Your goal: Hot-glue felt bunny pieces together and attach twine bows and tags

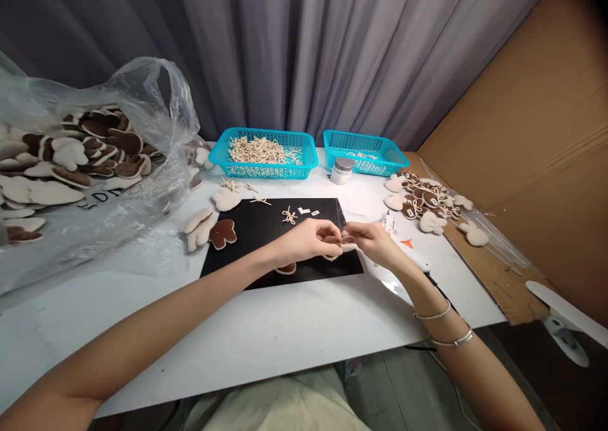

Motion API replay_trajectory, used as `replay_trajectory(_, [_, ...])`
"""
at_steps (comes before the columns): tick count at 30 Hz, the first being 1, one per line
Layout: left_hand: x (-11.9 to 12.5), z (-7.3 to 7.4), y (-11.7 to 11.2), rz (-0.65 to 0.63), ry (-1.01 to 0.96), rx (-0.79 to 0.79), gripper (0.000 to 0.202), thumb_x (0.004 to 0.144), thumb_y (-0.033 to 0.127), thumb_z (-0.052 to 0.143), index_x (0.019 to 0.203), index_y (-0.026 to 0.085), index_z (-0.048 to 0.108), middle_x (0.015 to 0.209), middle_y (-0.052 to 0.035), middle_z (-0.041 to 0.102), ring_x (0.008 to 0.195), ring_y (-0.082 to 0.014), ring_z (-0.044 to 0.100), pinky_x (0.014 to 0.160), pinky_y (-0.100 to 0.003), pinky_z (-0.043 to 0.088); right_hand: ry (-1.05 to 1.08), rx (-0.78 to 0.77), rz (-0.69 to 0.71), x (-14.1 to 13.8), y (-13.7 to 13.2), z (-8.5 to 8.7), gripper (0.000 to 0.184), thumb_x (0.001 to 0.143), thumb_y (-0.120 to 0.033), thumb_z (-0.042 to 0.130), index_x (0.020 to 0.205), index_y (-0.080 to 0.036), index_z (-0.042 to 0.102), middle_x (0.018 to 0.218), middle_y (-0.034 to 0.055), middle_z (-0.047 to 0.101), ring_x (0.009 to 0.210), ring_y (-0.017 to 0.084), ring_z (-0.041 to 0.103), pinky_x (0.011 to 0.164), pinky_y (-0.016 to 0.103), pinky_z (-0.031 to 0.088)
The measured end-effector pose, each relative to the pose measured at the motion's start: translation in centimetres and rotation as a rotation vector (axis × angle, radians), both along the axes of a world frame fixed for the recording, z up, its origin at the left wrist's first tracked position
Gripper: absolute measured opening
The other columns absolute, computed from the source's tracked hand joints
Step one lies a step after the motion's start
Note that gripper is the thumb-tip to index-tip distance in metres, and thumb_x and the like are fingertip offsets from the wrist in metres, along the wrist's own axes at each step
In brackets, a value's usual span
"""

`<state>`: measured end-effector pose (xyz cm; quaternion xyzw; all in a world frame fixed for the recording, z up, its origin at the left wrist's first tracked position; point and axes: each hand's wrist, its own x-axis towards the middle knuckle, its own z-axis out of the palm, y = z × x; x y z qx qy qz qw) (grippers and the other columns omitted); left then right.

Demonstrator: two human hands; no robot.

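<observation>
Between both hands, just above the black mat (256, 263), is a brown and cream fabric piece (349, 245). My left hand (313, 238) pinches its left side, and my right hand (373, 238) grips its right side; the fingers cover much of it. Another brown piece (286, 269) lies on the mat below my left wrist. Beyond the hands rest a cream cord bow (289, 215) and small white labels (315, 213). A brown bear-shaped patch (222, 233) lies at the mat's left edge, beside cream ones (198, 227).
A plastic bag (166, 133) full of patches stands at left. Two blue baskets (266, 173) (396, 162) stand at the back, the left heaped with cord bows. Near them is a lidded jar (341, 171). Patches with bows (418, 204) lie at right, near a white glue gun (389, 222).
</observation>
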<state>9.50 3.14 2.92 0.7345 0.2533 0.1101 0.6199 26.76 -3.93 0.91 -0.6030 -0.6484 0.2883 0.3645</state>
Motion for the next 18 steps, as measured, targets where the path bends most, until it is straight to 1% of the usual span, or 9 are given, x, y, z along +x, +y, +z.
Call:
replay_trajectory(3, [-0.1,0.5,0.2,0.023,-0.047,-0.097,0.023,0.064,0.021,0.07,0.082,0.014,0.058,0.075,0.0,0.061,0.071,-0.0118,0.057,0.069,-0.026,0.042,0.119,-0.091,0.005,-0.6,-0.4,-0.2,0.011,0.072,-0.021,0.043,0.064,-0.018,0.05,0.049,-0.0066,0.028,0.045,0.008,0.024,0.044,0.021,0.022])
replay_trajectory(6, [-0.1,0.5,0.1,0.044,-0.129,-0.184,0.025,0.065,0.021,0.071,0.086,0.014,0.059,0.08,-0.001,0.061,0.075,-0.0114,0.058,0.071,-0.026,0.043,0.403,-0.185,-0.074,-1.7,-1.6,-0.5,0.015,0.076,-0.031,0.047,0.071,-0.018,0.052,0.047,-0.0092,0.022,0.041,0.007,0.017,0.04,0.021,0.015])
replay_trajectory(8, [0.0,0.4,0.0,0.06,-0.169,-0.256,0.025,0.067,0.022,0.072,0.088,0.014,0.06,0.082,-0.0015,0.061,0.077,-0.0111,0.058,0.073,-0.026,0.043,0.529,-0.184,-0.145,-2.3,-2.5,-0.8,0.022,0.078,-0.038,0.05,0.07,-0.017,0.054,0.047,-0.0089,0.023,0.041,0.006,0.017,0.04,0.022,0.015])
replay_trajectory(9, [0.0,0.5,-0.2,0.062,-0.181,-0.299,0.025,0.068,0.022,0.071,0.088,0.013,0.06,0.083,-0.0022,0.061,0.079,-0.0115,0.059,0.075,-0.026,0.044,0.529,-0.157,-0.175,-2.6,-3.0,-0.9,0.026,0.079,-0.041,0.05,0.069,-0.017,0.054,0.047,-0.0084,0.024,0.042,0.007,0.018,0.041,0.022,0.016])
replay_trajectory(11, [0.1,0.7,-0.5,0.063,-0.189,-0.384,0.023,0.07,0.023,0.071,0.088,0.012,0.061,0.086,-0.0041,0.062,0.084,-0.0129,0.06,0.08,-0.028,0.044,0.444,-0.09,-0.225,-3.0,-3.7,-1.0,0.029,0.081,-0.042,0.049,0.066,-0.017,0.053,0.048,-0.0069,0.028,0.043,0.008,0.022,0.042,0.022,0.019])
replay_trajectory(13, [0.1,1.1,-0.9,0.086,-0.18,-0.448,0.021,0.071,0.021,0.07,0.087,0.012,0.061,0.085,-0.0046,0.063,0.084,-0.0129,0.061,0.083,-0.028,0.044,0.261,-0.016,-0.263,-3.4,-4.3,-0.8,0.03,0.085,-0.041,0.045,0.067,-0.018,0.051,0.05,-0.0048,0.034,0.046,0.009,0.029,0.044,0.022,0.023])
replay_trajectory(14, [0.2,1.3,-1.0,0.107,-0.177,-0.464,0.02,0.07,0.018,0.07,0.087,0.012,0.061,0.084,-0.004,0.063,0.082,-0.012,0.061,0.083,-0.027,0.044,0.138,0.012,-0.292,-3.6,-4.6,-0.7,0.028,0.087,-0.039,0.042,0.071,-0.018,0.052,0.051,-0.0039,0.038,0.047,0.01,0.033,0.045,0.023,0.025])
replay_trajectory(16, [0.3,1.6,-1.2,0.143,-0.183,-0.465,0.018,0.069,0.014,0.07,0.086,0.011,0.062,0.081,-0.0026,0.063,0.078,-0.0101,0.06,0.082,-0.026,0.043,-0.114,0.057,-0.379,-3.9,-5.2,-0.4,0.024,0.089,-0.035,0.038,0.087,-0.016,0.053,0.052,-0.0028,0.045,0.046,0.013,0.04,0.047,0.023,0.027])
replay_trajectory(18, [0.4,1.8,-1.3,0.145,-0.209,-0.452,0.016,0.068,0.011,0.068,0.083,0.01,0.062,0.08,-0.0026,0.063,0.076,-0.0094,0.059,0.082,-0.026,0.043,-0.312,0.093,-0.455,-4.2,-5.7,-0.1,0.024,0.091,-0.031,0.036,0.1,-0.014,0.049,0.051,-0.0024,0.049,0.043,0.014,0.043,0.046,0.023,0.025])
